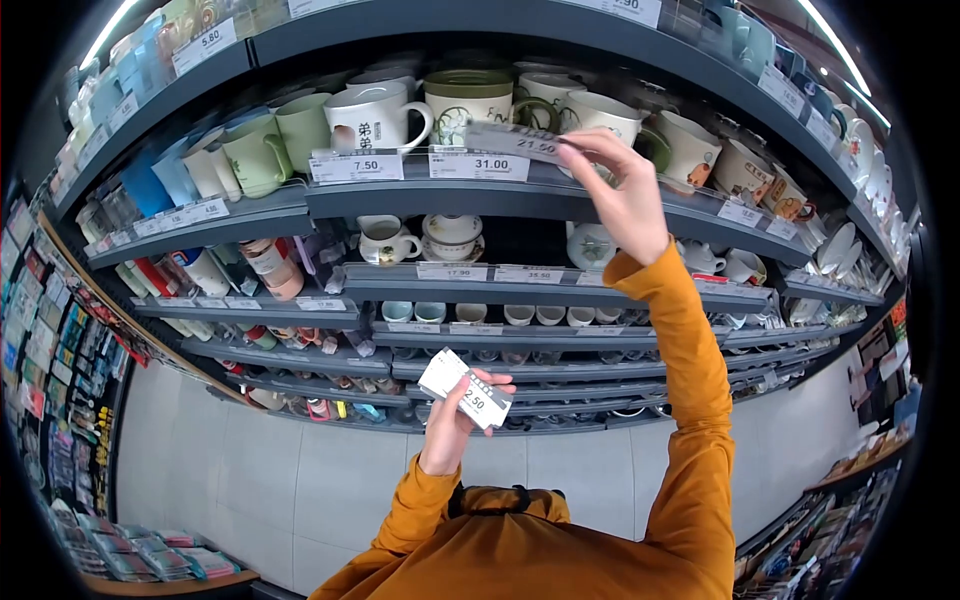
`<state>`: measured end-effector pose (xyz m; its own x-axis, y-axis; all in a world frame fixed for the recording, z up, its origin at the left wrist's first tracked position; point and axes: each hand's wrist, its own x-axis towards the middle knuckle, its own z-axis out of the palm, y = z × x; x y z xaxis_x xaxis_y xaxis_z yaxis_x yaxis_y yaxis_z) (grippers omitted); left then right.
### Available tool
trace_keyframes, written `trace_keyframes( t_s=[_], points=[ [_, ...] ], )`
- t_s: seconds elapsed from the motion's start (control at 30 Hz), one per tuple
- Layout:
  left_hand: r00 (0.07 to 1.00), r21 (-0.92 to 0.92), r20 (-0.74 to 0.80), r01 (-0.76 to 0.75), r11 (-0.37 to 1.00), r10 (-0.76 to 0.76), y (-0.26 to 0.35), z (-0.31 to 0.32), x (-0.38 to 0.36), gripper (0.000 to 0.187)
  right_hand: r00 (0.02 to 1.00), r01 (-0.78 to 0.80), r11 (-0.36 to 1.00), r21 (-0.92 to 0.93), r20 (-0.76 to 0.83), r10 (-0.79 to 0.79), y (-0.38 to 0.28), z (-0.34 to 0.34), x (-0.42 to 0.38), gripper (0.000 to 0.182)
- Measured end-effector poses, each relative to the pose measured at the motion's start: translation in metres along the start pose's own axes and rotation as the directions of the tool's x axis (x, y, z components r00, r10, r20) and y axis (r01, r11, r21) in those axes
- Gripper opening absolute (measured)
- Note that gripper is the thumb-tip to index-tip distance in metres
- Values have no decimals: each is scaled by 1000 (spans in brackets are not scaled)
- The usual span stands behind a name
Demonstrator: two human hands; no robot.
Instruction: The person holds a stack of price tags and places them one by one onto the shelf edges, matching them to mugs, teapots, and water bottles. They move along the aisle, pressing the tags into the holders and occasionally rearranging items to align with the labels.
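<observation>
My left hand (452, 425) is closed around a stack of price tags (470, 392), held low in front of the shelves; the top tag reads "2.50". Up at the mug shelf, my right hand (625, 185) pinches the right end of a single price tag (515, 142) marked "21.50", slightly blurred. This tag is tilted and overlaps the shelf's front edge, just above the "31.00" tag (478, 165). Left of that sits the "7.50" tag (357, 166). Behind the tags stand a white mug (375, 118) with dark characters and a green-rimmed mug (470, 105).
Lower shelves hold a lidded bowl (452, 238), a teapot (590, 245) and small cups (430, 312). Green mugs (255, 155) stand at the left, patterned mugs (685, 150) at the right. Packaged goods (150, 552) lie on a low display at lower left. Pale floor tiles (250, 470) run below.
</observation>
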<state>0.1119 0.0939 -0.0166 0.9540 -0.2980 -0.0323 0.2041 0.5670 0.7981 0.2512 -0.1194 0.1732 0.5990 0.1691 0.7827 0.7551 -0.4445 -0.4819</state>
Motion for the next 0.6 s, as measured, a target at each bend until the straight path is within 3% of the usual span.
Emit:
trace_keyframes(
  t_s=[0.07,0.6],
  points=[
    [1000,-2,6,10,1000,-10,-1,2,2,32,979,-202,955,219,43,197,8,-13,-5,26],
    [999,21,9,31,999,-31,-8,14,2,32,984,-175,970,168,58,168,14,-38,-13,27]
  ],
)
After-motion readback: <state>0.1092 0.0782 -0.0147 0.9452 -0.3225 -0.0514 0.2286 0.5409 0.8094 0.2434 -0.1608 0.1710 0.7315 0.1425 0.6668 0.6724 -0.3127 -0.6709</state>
